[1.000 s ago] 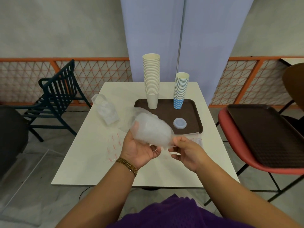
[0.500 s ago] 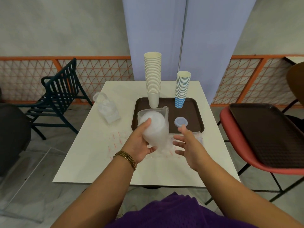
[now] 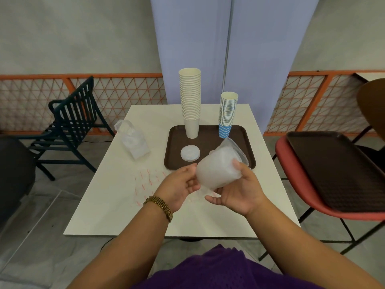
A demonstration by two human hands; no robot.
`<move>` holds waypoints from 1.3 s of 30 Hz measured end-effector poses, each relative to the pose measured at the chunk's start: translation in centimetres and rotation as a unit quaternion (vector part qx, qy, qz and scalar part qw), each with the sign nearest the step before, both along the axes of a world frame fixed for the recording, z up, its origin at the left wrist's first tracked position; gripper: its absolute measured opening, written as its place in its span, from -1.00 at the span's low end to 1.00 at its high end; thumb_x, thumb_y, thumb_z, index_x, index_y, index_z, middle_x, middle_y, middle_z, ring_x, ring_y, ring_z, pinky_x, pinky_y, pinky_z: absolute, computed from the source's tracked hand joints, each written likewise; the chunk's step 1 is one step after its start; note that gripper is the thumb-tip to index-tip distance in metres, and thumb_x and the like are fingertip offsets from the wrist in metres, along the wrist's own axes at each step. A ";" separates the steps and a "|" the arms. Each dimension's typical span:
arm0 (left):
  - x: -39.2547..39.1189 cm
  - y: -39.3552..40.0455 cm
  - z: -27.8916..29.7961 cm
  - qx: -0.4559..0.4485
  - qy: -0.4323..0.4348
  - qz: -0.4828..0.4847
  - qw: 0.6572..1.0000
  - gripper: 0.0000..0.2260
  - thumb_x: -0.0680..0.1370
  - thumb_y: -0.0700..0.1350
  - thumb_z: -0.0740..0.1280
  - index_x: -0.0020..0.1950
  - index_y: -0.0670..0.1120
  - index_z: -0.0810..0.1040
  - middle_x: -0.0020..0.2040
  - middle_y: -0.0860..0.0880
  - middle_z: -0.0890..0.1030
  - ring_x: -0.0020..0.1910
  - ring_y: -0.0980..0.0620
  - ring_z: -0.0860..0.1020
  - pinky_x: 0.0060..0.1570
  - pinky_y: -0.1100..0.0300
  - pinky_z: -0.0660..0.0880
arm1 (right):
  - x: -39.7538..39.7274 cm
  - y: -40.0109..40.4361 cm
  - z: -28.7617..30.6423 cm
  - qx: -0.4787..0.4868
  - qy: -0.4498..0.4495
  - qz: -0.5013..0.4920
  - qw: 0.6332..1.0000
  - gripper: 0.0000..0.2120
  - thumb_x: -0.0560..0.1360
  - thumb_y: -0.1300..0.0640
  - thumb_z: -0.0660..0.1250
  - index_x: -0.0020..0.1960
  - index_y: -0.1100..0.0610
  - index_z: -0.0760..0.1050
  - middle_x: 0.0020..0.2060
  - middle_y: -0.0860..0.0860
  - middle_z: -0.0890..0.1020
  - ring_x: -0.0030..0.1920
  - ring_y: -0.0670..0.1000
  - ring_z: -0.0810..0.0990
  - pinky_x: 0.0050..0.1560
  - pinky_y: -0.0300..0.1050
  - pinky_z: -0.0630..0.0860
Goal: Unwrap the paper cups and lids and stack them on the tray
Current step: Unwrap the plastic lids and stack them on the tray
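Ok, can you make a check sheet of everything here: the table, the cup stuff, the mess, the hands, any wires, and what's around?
Surface: white square table, with faint red marks near its front left.
Job's things: brown tray carrying a tall stack of cream paper cups, a shorter stack of blue striped cups and a pile of white lids; a wrapped sleeve of lids held above the tray's front edge.
Clutter: crumpled plastic bag on the table, left of the tray.
Hands: left hand touches the sleeve's left end; right hand grips the sleeve.
Cables: thin dark cable on the floor under the dark chair.
Surroundings: red chair holding a second brown tray; orange lattice railing.
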State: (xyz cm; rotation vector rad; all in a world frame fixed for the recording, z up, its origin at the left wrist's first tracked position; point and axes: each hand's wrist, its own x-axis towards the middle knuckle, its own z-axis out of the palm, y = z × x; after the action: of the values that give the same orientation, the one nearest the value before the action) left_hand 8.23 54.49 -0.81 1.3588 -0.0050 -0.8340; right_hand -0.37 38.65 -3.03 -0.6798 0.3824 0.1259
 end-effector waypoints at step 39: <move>-1.8 0.7 -3.0 0.044 -0.318 -0.056 0.945 -0.11 0.20 0.02 0.60 0.36 0.38 0.16 0.37 0.12 0.37 0.33 0.09 0.42 0.23 0.10 0.51 | 0.3 2.3 2.9 -0.146 0.134 0.106 0.974 -0.36 0.36 -0.47 0.22 0.22 -0.04 0.54 0.08 0.05 0.70 0.13 0.19 0.63 0.25 0.28 0.43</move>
State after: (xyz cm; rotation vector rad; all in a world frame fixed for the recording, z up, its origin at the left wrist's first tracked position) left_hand 6.42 55.21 -3.83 1.6746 -0.5579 -0.4600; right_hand -0.02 40.96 -0.12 -0.9996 0.5947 0.3722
